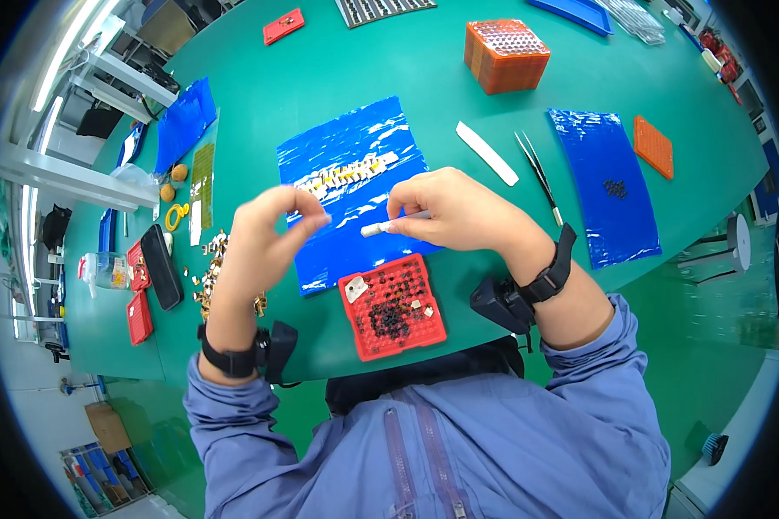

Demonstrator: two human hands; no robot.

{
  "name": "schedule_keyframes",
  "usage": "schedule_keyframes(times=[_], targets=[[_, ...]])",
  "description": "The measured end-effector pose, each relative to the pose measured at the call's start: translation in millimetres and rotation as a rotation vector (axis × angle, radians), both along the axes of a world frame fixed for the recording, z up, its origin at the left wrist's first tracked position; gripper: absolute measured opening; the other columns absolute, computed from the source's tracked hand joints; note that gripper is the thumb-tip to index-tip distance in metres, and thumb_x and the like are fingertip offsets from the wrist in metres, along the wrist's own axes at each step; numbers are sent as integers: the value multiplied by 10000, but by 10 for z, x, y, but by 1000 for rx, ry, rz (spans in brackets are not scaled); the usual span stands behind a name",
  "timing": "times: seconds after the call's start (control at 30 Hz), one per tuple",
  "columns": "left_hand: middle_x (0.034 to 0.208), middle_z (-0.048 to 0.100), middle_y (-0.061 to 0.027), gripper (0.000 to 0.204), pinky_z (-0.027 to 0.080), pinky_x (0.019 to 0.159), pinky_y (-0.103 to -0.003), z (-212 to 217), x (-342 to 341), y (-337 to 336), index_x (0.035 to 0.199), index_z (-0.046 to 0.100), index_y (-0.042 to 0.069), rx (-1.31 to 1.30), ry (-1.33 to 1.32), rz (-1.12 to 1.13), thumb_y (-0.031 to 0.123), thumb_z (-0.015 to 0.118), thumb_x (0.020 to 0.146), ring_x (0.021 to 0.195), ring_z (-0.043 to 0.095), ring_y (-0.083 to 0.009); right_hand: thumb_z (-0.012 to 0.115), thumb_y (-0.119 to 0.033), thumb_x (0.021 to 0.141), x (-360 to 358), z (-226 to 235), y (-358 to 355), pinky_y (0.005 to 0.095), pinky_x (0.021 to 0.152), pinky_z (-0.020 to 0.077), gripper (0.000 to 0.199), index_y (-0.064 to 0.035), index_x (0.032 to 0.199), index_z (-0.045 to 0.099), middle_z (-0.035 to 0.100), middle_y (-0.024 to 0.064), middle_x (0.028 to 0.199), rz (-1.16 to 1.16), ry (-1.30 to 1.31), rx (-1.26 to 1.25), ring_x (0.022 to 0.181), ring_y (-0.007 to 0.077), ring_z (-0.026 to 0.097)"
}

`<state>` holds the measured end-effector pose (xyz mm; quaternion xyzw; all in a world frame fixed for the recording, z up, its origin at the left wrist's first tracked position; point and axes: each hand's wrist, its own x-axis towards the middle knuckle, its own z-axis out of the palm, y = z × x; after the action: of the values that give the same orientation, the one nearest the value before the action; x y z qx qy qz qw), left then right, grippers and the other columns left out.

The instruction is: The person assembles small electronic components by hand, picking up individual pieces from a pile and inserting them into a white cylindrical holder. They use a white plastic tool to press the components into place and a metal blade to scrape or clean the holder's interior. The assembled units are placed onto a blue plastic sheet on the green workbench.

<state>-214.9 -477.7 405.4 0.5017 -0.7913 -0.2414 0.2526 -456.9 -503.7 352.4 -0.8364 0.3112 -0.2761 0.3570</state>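
Over a blue plastic sheet (368, 138) both hands work close together. My right hand (450, 208) is closed around a short whitish stick-like piece (374, 229), its end pointing left. Thumb and forefinger of my left hand (273, 229) are pinched together just left of it; whatever they may hold is too small to make out. Beyond the hands, a row of small white and yellow parts (346, 176) lies on the sheet. Nearer to me sits a red tray (438, 329) with many small black parts (391, 320) and a few white pieces inside.
Right of the sheet lie a white strip (486, 154), tweezers (538, 177) and another blue sheet (627, 229) bearing black bits (614, 188). An orange tray stack (504, 60) stands farther back. Loose brass-coloured parts (206, 285) and a black case (160, 266) are at left.
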Motion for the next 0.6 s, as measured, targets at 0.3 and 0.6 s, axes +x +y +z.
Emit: schedule_keyframes(times=[0.3, 0.6], targets=[[877, 537, -96, 123, 424, 782, -330, -580, 116, -529, 826, 622, 33, -63, -196, 124, 139, 679, 796, 883, 526, -234, 666, -261, 805, 7, 20, 8, 387, 604, 474, 239, -26, 795, 629, 621, 140, 713, -22, 50, -43, 667, 295, 615], [934, 536, -119, 126, 407, 843, -363, -689, 104, -544, 840, 634, 43, -11, -234, 166, 156, 673, 800, 971, 491, -276, 650, -326, 819, 6, 7, 19, 402, 602, 469, 302, -31, 763, 621, 609, 142, 674, -34, 66, -64, 652, 303, 607]])
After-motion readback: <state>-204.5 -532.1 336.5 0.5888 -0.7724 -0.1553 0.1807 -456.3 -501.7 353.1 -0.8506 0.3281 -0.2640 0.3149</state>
